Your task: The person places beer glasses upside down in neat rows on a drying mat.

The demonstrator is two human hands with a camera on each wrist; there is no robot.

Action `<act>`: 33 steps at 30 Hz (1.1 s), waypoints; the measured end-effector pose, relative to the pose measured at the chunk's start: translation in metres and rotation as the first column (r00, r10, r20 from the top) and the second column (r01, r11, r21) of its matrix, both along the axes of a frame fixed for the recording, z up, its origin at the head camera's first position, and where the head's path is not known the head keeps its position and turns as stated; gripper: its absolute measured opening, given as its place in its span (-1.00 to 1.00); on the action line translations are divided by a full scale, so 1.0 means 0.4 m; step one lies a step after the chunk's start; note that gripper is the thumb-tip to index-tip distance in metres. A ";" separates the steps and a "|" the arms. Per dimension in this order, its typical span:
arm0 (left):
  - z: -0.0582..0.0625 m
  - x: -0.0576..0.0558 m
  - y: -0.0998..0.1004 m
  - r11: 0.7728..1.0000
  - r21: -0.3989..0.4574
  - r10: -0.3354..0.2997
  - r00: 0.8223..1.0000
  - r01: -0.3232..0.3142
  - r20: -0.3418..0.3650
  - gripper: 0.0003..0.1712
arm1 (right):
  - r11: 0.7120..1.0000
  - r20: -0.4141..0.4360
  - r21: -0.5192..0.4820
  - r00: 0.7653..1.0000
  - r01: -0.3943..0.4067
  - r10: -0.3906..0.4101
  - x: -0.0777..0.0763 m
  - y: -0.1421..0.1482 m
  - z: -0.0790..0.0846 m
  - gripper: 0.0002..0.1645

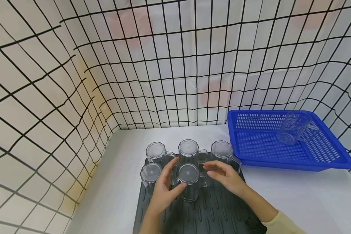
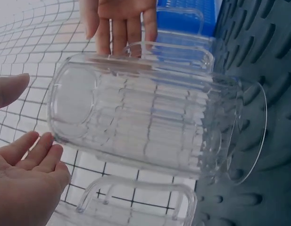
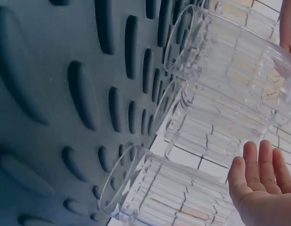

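Note:
Several clear glass mugs stand upside down on a dark ridged mat (image 1: 199,214), three of them in a back row. My left hand (image 1: 162,191) is spread just left of the front middle mug (image 1: 189,187), thumb and fingers apart, nothing in its grasp. On that mug's other side, my right hand (image 1: 226,178) hovers near its handle with loosely bent fingers. From the left wrist, the same mug (image 2: 150,117) lies across the view, rim on the mat. In the right wrist view, the right hand's fingers (image 3: 265,162) reach up beside the mugs, holding nothing.
To the right of the mat sits a blue plastic basket (image 1: 260,162) with one glass mug (image 1: 292,128) tilted inside it. Another upturned mug (image 1: 150,174) is close to the left hand. A black wire grid (image 1: 196,68) encloses the white table (image 1: 105,195) at the back and sides.

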State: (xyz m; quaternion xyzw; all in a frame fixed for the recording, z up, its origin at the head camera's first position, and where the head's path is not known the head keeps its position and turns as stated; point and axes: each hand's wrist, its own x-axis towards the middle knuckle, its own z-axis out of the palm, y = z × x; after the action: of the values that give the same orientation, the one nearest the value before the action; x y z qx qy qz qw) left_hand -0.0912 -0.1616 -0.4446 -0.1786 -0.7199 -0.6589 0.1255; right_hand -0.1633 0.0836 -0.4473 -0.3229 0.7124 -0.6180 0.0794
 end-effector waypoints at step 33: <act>-0.114 0.174 -0.136 0.855 -0.503 0.085 0.923 0.125 0.375 -0.28 | 0.958 -0.137 0.014 0.949 0.287 -0.283 -0.047 0.230 0.134 -0.68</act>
State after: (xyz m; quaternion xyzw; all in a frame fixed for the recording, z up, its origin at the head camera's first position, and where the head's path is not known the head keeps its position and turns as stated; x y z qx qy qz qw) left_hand -0.0217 -0.2161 -0.4904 -0.0811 -0.8786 -0.4642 -0.0774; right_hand -0.1822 0.1755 -0.3936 -0.2559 0.7655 -0.5880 -0.0530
